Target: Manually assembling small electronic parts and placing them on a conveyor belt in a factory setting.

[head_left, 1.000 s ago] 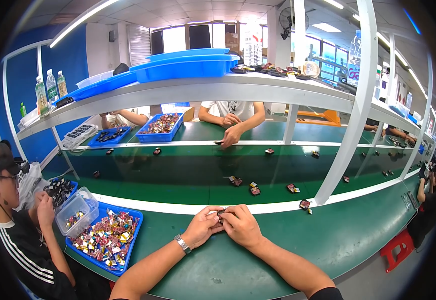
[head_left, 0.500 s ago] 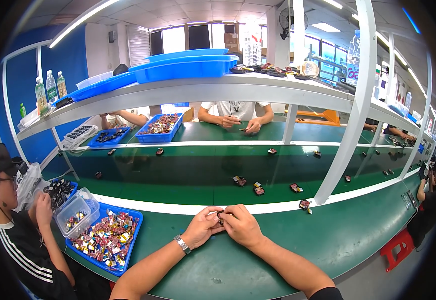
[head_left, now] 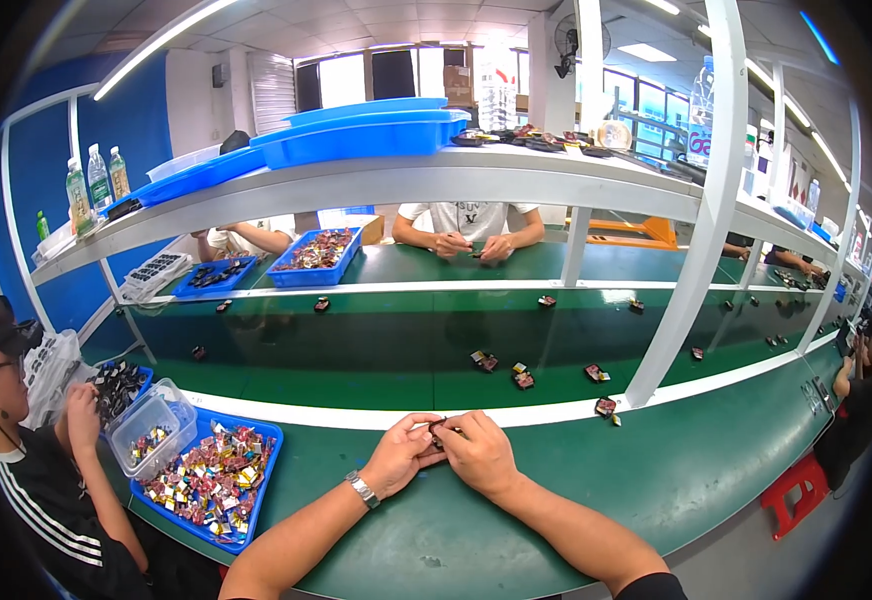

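Observation:
My left hand [head_left: 402, 456] and my right hand [head_left: 478, 451] meet at the near edge of the green bench [head_left: 556, 500], fingertips pinched together on one small dark component [head_left: 439, 430]. Both hands grip it from either side, so most of it is hidden. A metal watch [head_left: 362, 489] sits on my left wrist. To my left stands a blue tray [head_left: 211, 480] filled with several small red, gold and silver parts, with a clear plastic box [head_left: 152, 430] resting on its far corner.
Several small components [head_left: 522, 376] lie scattered on the dark green conveyor belt [head_left: 376, 345] beyond a white strip. A white upright post [head_left: 691, 250] rises at right. A person in black sits at my left [head_left: 46, 480]; another works opposite [head_left: 471, 235]. Blue trays sit on the shelf [head_left: 376, 135].
My hands stay together on the small part with only slight finger movement. The loose components on the belt have drifted to the right. The person opposite has shifted their hands.

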Demonstrator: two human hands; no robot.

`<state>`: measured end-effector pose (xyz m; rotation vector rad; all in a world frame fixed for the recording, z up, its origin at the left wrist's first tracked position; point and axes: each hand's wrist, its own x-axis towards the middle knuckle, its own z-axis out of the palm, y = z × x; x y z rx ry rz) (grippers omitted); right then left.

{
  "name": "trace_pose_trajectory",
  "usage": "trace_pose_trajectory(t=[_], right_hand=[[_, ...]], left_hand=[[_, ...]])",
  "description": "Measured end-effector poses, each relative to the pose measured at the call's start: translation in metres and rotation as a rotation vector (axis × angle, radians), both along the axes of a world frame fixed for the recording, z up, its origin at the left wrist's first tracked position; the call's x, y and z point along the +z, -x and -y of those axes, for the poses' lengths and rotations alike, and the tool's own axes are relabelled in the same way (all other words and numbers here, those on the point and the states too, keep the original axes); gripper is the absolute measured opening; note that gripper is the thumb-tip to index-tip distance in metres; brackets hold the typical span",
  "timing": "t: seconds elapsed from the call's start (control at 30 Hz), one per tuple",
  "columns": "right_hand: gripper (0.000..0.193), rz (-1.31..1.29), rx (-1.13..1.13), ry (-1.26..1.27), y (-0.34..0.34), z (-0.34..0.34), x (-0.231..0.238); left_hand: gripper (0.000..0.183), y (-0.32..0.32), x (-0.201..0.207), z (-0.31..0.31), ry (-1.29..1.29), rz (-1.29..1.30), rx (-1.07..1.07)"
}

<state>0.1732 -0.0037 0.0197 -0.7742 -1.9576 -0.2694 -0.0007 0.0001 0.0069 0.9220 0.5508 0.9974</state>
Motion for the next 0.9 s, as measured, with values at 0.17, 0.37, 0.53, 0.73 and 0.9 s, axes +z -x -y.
trace_pose_trajectory(t=[0.17,0.37,0.53,0.73,0.9], right_hand=[[0.018,0.02,-0.045,-0.018,0.002,-0.002,-0.008],[0.03,0.019,-0.025,0.046,-0.005,-0.01,-0.007],[0.038,-0.195,-0.182,0.123,-0.067,-0.059,-0.005],[0.059,-0.17,-0.8,0.664,-0.107,-0.091,-0.028],[0.053,-0.302,-0.712,0.636,-0.126,-0.107,-0.044]], left_hand=[[0.026,-0.003,0.0,0.0,0.008,-0.051,0.042],[0.024,0.0,-0.002,-0.008,0.003,-0.145,0.112],[0.015,0.011,0.003,-0.067,-0.091,-0.43,0.322],[0.008,0.056,-0.021,-0.151,-0.33,-0.87,0.429],[0.026,0.02,0.013,-0.156,-0.824,-1.678,0.461]])
